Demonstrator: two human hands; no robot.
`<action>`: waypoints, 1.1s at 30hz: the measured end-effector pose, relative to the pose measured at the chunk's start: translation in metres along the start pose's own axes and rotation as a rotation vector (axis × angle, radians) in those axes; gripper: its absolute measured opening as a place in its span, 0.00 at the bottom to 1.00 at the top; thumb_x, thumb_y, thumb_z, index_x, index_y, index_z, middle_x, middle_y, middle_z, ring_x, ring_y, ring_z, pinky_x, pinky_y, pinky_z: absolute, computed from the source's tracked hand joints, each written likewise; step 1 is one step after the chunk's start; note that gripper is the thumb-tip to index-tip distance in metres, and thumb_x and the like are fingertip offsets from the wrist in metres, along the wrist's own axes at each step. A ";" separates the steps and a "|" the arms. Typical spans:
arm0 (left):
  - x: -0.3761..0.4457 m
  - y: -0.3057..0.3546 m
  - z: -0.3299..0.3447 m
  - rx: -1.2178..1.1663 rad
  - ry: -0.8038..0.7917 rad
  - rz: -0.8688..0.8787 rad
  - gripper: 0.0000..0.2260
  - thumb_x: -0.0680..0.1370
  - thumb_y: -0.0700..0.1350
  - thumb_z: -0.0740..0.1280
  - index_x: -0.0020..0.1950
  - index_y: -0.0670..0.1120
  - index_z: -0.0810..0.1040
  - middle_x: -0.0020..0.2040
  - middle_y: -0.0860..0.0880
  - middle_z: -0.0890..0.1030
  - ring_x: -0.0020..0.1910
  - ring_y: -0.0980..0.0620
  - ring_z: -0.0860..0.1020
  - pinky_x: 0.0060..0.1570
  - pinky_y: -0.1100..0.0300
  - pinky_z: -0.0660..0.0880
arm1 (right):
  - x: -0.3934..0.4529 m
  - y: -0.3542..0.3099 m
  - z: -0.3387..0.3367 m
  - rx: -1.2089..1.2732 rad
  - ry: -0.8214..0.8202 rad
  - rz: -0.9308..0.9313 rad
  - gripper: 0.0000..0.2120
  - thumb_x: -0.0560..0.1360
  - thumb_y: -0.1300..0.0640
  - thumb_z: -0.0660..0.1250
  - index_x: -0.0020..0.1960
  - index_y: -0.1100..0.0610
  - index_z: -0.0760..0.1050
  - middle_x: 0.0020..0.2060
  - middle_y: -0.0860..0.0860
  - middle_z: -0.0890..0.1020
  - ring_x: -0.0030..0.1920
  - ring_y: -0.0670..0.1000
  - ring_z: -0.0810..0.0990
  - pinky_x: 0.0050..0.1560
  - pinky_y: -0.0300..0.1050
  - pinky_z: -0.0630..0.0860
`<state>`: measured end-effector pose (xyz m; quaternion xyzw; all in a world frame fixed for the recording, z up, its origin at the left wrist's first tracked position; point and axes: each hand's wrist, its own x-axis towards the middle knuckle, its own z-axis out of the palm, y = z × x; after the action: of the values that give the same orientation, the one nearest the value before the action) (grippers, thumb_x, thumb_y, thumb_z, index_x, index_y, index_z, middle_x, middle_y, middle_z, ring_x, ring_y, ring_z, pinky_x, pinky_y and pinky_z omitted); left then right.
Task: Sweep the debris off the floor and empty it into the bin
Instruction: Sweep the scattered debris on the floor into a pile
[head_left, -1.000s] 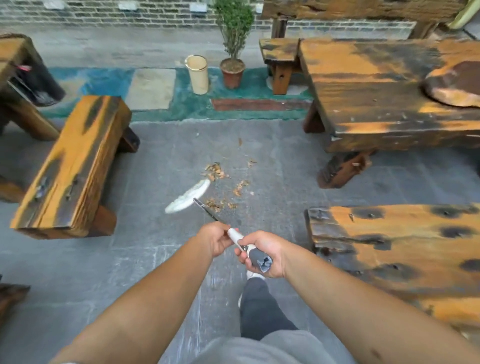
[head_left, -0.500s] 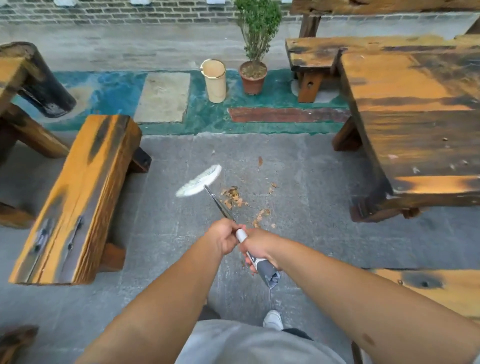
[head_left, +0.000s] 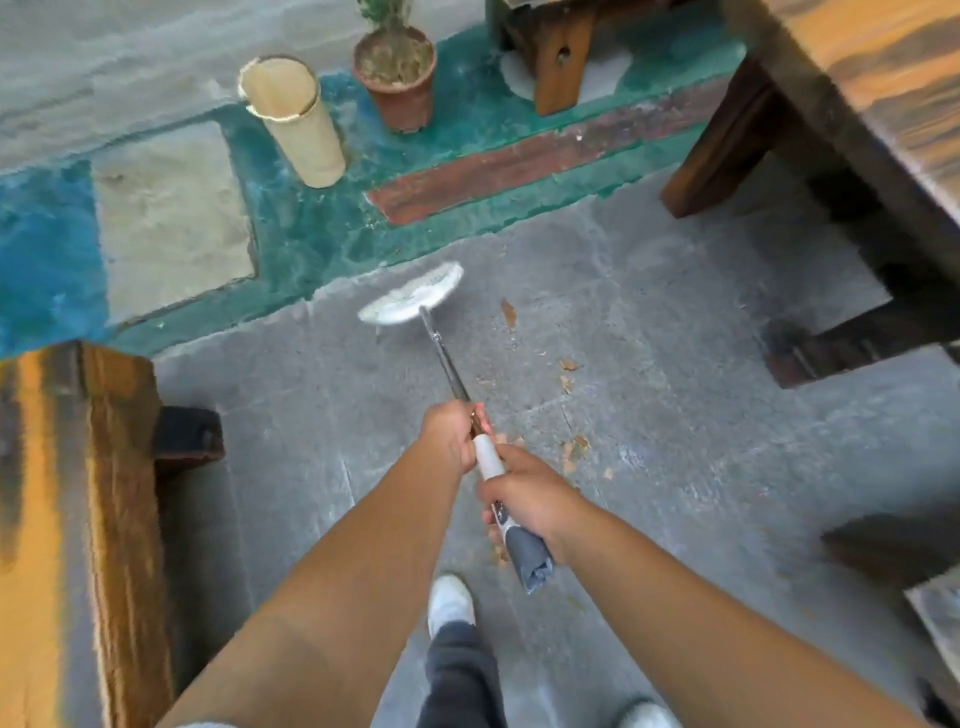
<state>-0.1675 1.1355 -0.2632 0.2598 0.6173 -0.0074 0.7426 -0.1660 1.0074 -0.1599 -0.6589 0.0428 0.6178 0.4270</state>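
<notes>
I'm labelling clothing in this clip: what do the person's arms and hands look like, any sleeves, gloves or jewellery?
Both forearms are bare up to the frame's lower edge; no sleeves show. The left hand and right hand wear no gloves, and no rings, watch or bracelets show.

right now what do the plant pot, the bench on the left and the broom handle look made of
Plant pot: likely unglazed terracotta, matte reddish-brown. Bench: solid wood, orange stain with dark charred-looking streaks and visible grain. Broom handle: probably metal, thin and shiny, with a white, seemingly plastic sleeve and a grey grip.
</notes>
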 end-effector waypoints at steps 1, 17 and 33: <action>0.026 0.008 0.003 0.023 0.004 -0.008 0.13 0.80 0.35 0.50 0.38 0.40 0.69 0.26 0.48 0.69 0.14 0.57 0.65 0.17 0.72 0.62 | 0.022 -0.002 0.001 0.109 -0.020 0.003 0.20 0.76 0.69 0.59 0.63 0.51 0.72 0.42 0.57 0.74 0.27 0.49 0.76 0.25 0.41 0.74; 0.187 -0.055 0.015 0.457 -0.093 -0.086 0.08 0.79 0.32 0.50 0.47 0.40 0.66 0.34 0.45 0.73 0.25 0.53 0.67 0.22 0.67 0.65 | 0.156 0.105 -0.010 0.605 0.142 0.068 0.27 0.81 0.60 0.60 0.73 0.35 0.62 0.38 0.53 0.72 0.26 0.49 0.70 0.27 0.42 0.70; 0.040 -0.209 -0.058 0.337 -0.247 -0.064 0.11 0.84 0.47 0.54 0.47 0.42 0.68 0.39 0.47 0.80 0.24 0.53 0.78 0.26 0.60 0.74 | 0.056 0.226 0.000 0.582 0.118 0.090 0.25 0.81 0.61 0.60 0.72 0.39 0.65 0.30 0.53 0.73 0.25 0.48 0.71 0.22 0.38 0.71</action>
<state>-0.2803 0.9896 -0.3843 0.3577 0.5195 -0.1658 0.7581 -0.2847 0.8911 -0.3221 -0.5409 0.2722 0.5586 0.5669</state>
